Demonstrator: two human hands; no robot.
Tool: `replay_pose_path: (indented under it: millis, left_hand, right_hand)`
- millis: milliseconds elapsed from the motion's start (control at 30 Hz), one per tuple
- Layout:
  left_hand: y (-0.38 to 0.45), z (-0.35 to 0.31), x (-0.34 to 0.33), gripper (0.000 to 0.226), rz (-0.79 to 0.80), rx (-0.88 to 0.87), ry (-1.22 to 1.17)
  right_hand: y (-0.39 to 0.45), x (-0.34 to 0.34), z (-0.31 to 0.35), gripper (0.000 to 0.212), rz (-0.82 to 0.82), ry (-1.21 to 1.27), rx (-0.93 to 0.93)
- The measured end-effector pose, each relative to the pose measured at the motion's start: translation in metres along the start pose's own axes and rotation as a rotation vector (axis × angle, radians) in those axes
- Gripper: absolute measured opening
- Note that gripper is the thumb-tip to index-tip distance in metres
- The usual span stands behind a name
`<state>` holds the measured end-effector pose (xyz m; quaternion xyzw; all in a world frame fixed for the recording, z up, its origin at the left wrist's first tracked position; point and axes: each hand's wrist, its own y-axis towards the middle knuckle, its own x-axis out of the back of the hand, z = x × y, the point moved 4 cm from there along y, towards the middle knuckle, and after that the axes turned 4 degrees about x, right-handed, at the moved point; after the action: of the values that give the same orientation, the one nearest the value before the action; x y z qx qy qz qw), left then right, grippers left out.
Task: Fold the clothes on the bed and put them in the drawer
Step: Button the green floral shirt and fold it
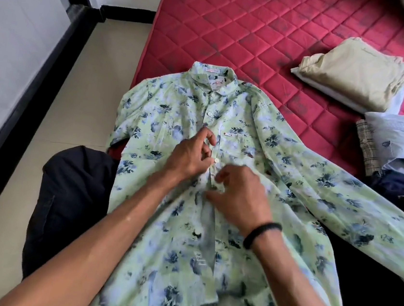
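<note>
While both hands work the button placket mid-chest, the shirt [242, 142] lies face-up, front closed, collar pointing away from the person. Left hand [190, 156]: fingers curled, pinching the placket edge just beside a white button [216, 160]. Right hand [239, 194]: fingers curled narrow, pinching fabric on the other side of the placket just below that button; black band [261, 233] on its wrist. Hands nearly touching. Shirt is light green with dark blue floral print, spread over the near corner of the bed [273, 30], lower part draped over the person's lap in dark trousers [73, 188]. One long sleeve runs out to the right. Bed has a red quilted mattress. Far right on it: folded beige garment [356, 74], and nearer, a pile of pale blue and checked clothes [398, 145]. Beige tiled floor [78, 83] left of the bed.
</note>
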<state>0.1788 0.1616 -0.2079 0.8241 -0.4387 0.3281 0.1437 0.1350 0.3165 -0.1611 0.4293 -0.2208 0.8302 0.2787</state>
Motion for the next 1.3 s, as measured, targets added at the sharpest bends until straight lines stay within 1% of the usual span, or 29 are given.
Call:
replay_pose_path:
  millis: [33,100,200,267,300,333,367,400,433,467,533,600,667,767,800,900,967,1033,1067,1133,1200,1267,1300]
  left_hand:
    - [-0.001,0.003,-0.005,0.035,-0.019,0.003,0.031]
    - [-0.006,0.007,-0.011,0.029,-0.061,0.011,0.058]
    - [-0.016,0.001,-0.011,0.019,-0.101,0.010,0.122]
    - [-0.030,-0.014,-0.006,0.014,-0.139,-0.027,0.227]
    - [-0.039,-0.020,-0.007,0.010,-0.133,-0.035,0.242]
    - [-0.051,-0.025,-0.012,0.006,-0.094,-0.016,0.230]
    - [-0.062,-0.026,-0.020,0.006,-0.020,0.028,0.245]
    - [-0.075,-0.023,-0.030,0.011,0.038,0.086,0.292]
    - [-0.085,-0.020,-0.038,0.016,0.056,0.139,0.366]
    - [-0.091,-0.014,-0.042,0.020,0.042,0.179,0.431]
    - [-0.094,-0.009,-0.040,0.022,-0.034,0.198,0.471]
    - [-0.092,-0.009,-0.038,0.025,-0.034,0.186,0.487]
    - [-0.092,-0.013,-0.039,0.023,-0.025,0.181,0.514]
    - [-0.095,-0.012,-0.040,0.025,-0.063,0.206,0.523]
    - [-0.095,-0.011,-0.042,0.028,-0.065,0.206,0.517]
    - [-0.093,-0.009,-0.042,0.036,-0.049,0.206,0.511]
    - [-0.090,-0.008,-0.040,0.028,-0.043,0.231,0.515]
    - [-0.088,-0.006,-0.037,0.017,-0.062,0.256,0.510]
    - [-0.088,-0.005,-0.037,0.014,-0.070,0.254,0.504]
    - [-0.090,-0.004,-0.037,0.016,-0.065,0.242,0.487]
    - [-0.093,-0.002,-0.035,0.019,-0.048,0.246,0.449]
    - [-0.096,-0.002,-0.029,0.015,-0.049,0.273,0.338]
    - [-0.098,-0.002,-0.026,0.011,-0.060,0.297,0.235]
  right_hand:
    - [-0.010,-0.010,0.000,0.026,0.027,-0.101,0.003]
    - [-0.021,-0.030,-0.010,0.031,0.073,-0.189,-0.054]
    - [-0.021,-0.045,-0.033,0.042,0.079,-0.143,-0.160]
    - [-0.019,-0.049,-0.039,0.038,0.038,-0.102,-0.159]
    - [-0.019,-0.051,-0.039,0.033,0.017,-0.108,-0.141]
    - [-0.021,-0.052,-0.039,0.027,-0.011,-0.128,-0.133]
    - [-0.021,-0.052,-0.037,0.022,-0.042,-0.155,-0.125]
    - [-0.022,-0.052,-0.035,0.018,-0.057,-0.185,-0.115]
    - [-0.023,-0.052,-0.034,0.016,-0.063,-0.204,-0.105]
    - [-0.023,-0.052,-0.032,0.015,-0.061,-0.212,-0.094]
    - [-0.021,-0.051,-0.036,0.016,-0.060,-0.175,-0.090]
    - [-0.018,-0.050,-0.048,0.012,-0.076,-0.021,-0.130]
    - [-0.017,-0.044,-0.060,0.010,-0.055,0.294,-0.229]
    - [-0.022,-0.039,-0.069,0.011,0.101,0.870,-0.397]
    - [-0.025,-0.038,-0.068,0.009,0.158,1.023,-0.429]
    - [-0.029,-0.035,-0.066,0.010,0.250,1.288,-0.478]
    - [-0.029,-0.035,-0.064,0.015,0.276,1.371,-0.503]
    - [-0.028,-0.035,-0.063,0.017,0.287,1.387,-0.509]
    - [-0.027,-0.037,-0.064,0.017,0.281,1.382,-0.516]
    - [-0.026,-0.038,-0.065,0.013,0.256,1.353,-0.532]
    - [-0.026,-0.041,-0.065,0.005,0.254,1.315,-0.510]
    - [-0.027,-0.044,-0.065,0.013,0.266,1.251,-0.461]
    - [-0.027,-0.046,-0.065,0.017,0.268,1.212,-0.440]
